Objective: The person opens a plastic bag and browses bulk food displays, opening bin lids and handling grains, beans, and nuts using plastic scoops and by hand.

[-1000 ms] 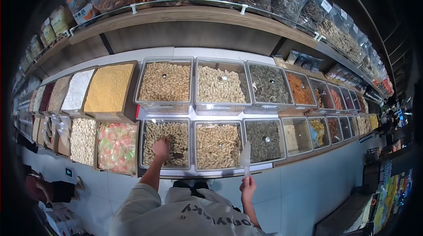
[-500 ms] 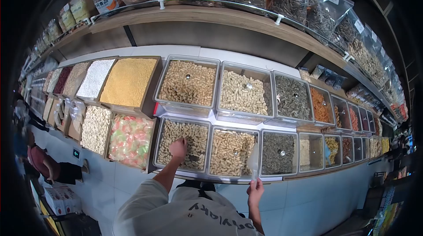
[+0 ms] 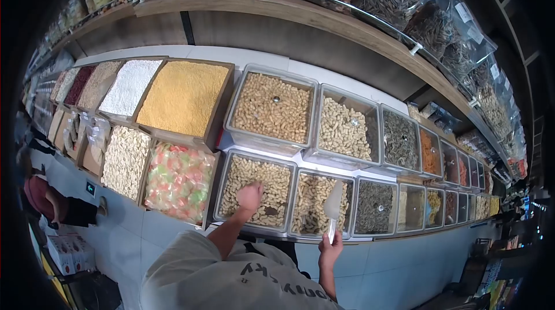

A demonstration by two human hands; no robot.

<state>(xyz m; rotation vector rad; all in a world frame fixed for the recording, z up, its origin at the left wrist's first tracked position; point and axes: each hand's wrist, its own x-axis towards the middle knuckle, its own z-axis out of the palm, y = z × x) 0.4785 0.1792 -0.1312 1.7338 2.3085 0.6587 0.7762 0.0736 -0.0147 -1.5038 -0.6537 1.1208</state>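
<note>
My left hand is closed over the lower left bin of peanuts in shells; what its fingers hold, if anything, is too small to make out. Upright in my right hand is a translucent scoop, gripped by its handle. Its blade is in front of the neighbouring peanut bin. Behind these two stand another bin of peanuts and a bin of paler peanuts. A bin of dark seeds is to the right of the scoop.
Wrapped red and green sweets and yellow grain are on the left. Bagged nuts line a wooden shelf above. More bins run off to the right. A person in dark shorts is at the far left, near boxes.
The view has turned, so the bins have shifted right and look larger. My left hand stays over the same peanut bin. The scoop now overlaps the neighbouring peanut bin more.
</note>
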